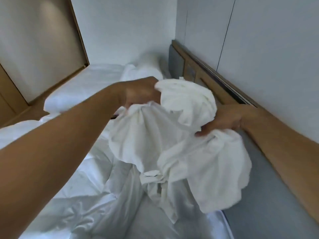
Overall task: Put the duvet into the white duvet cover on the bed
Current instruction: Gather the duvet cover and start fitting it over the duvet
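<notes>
A bunched white duvet cover (pixel 172 145) hangs in front of me above the bed. My left hand (pixel 138 94) grips a gathered fold at its upper left. My right hand (pixel 222 120) grips another bunch at its right side, fingers curled round the cloth. Below and to the left, the puffy white duvet (pixel 77 195) lies crumpled on the bed (pixel 96 75). The cover's lower folds drape down onto the duvet. My forearms cross the lower left and right of the view.
A grey padded headboard (pixel 269 195) with a wooden top rail (pixel 207 80) runs along the right wall. White pillows (pixel 146 69) lie at the far end. A wooden door frame (pixel 79 31) and floor are at the left.
</notes>
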The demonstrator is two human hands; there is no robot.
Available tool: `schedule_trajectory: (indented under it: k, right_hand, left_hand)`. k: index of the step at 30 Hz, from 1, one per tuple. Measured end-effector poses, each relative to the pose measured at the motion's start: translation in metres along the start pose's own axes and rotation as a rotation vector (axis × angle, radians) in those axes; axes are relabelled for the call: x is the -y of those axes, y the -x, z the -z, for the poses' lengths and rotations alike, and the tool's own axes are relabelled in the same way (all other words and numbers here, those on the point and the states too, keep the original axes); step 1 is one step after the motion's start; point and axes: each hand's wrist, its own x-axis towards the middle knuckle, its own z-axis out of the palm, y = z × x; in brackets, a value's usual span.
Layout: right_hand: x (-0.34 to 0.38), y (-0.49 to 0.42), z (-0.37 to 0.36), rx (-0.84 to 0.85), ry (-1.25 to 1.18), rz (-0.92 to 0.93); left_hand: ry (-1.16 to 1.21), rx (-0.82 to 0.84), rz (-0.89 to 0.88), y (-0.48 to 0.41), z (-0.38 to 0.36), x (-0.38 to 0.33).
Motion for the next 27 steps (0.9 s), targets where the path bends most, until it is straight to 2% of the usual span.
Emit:
schedule_trajectory:
  k: [1,3,5,7,9,12,13,15,17,19,23,25,27]
  right_hand:
    - [-0.014,-0.007,-0.007,-0.027,0.003,-0.033]
    - [-0.026,-0.018,-0.008,-0.168,-0.071,0.043]
    - [-0.018,-0.02,-0.004,-0.23,-0.195,0.131]
    - [-0.01,-0.023,-0.003,-0.233,-0.211,0.256]
    - [-0.007,-0.026,0.0,-0.321,-0.168,0.322]
    - [-0.011,-0.023,0.014,-0.46,-0.002,0.304]
    - [-0.016,-0.019,0.016,-0.401,0.066,0.287]
    - [-0.026,-0.013,0.013,-0.151,0.14,0.128]
    - [-0.035,-0.013,0.003,0.062,0.258,-0.12]
    - [-0.042,-0.016,-0.007,0.091,0.326,-0.208]
    - [-0.055,-0.021,-0.011,0.004,-0.061,-0.13]
    - [-0.059,-0.023,-0.014,-0.064,-0.178,-0.034]
    - [-0.057,-0.024,-0.018,-0.151,-0.311,0.057]
  left_hand:
    - [0.071,0.089,0.042,0.002,-0.01,0.014]
    - [0.172,0.271,0.144,0.002,-0.031,0.043]
    - [0.234,0.387,0.17,0.0,-0.048,0.055]
    - [0.31,0.385,0.131,-0.007,-0.06,0.063]
    - [0.467,0.349,0.108,-0.01,-0.073,0.064]
    - [0.766,0.197,0.205,-0.013,-0.077,0.069]
    - [0.829,0.176,0.239,-0.014,-0.075,0.071]
    - [0.891,0.221,0.23,-0.012,-0.071,0.074]
    - [0.827,0.269,0.142,-0.009,-0.069,0.074]
    - [0.634,0.304,0.095,-0.007,-0.068,0.073]
    - [0.229,0.558,0.246,0.001,-0.07,0.075]
    - [0.176,0.541,0.251,0.005,-0.078,0.074]
    - [0.334,0.423,0.221,0.005,-0.087,0.071]
